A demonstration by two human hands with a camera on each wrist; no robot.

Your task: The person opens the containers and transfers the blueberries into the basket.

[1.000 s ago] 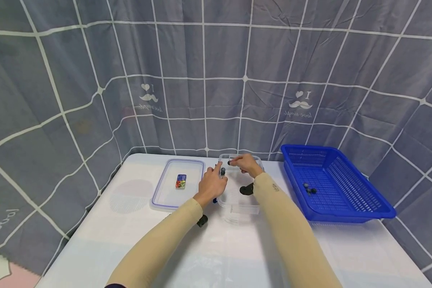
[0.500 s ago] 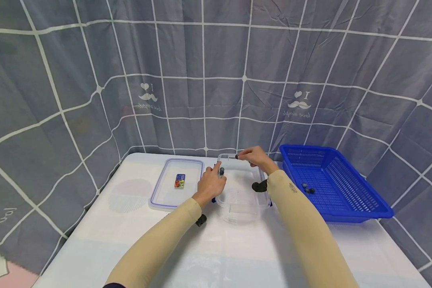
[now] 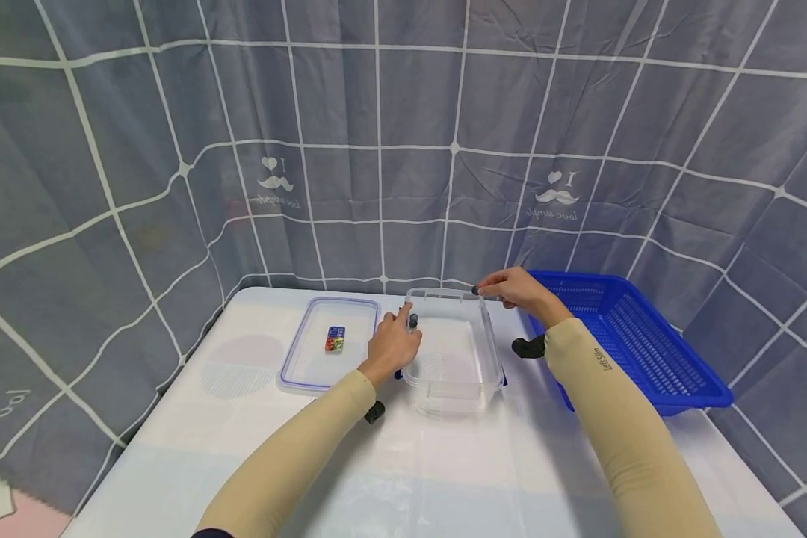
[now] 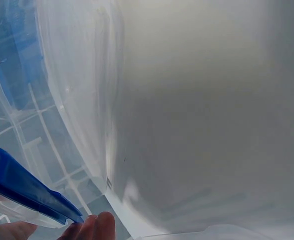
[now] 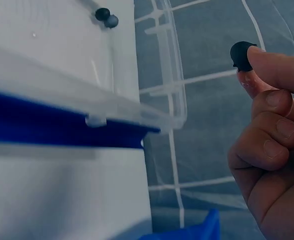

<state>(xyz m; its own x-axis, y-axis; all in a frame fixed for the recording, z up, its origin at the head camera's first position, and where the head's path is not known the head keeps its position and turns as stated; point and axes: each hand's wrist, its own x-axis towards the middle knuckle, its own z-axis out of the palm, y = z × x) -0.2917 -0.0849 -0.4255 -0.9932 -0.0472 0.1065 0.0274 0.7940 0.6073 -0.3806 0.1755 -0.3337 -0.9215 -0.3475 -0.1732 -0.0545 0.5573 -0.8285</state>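
A clear plastic food container (image 3: 453, 388) with blue side clips (image 4: 27, 192) stands on the table, its lid off. My left hand (image 3: 393, 342) grips its left wall, fingers near a clip in the left wrist view. Close to that hand, blueberries (image 3: 413, 321) lie inside the container; the right wrist view shows two berries (image 5: 107, 18) there. My right hand (image 3: 518, 290) pinches another blueberry (image 5: 242, 56) between thumb and forefinger, at the container's far right corner in the head view.
The lid (image 3: 297, 357) with its blue seal and a colourful label (image 3: 335, 340) lies left of the container. To the right stands a blue plastic basket (image 3: 672, 347), partly covered by my right forearm. A grey curtain (image 3: 350, 179) hangs behind the table.
My right hand has carried its blueberry rightward, from above the container to its far right corner. My left hand stays in place. The berries in the basket are now hidden behind my right arm.
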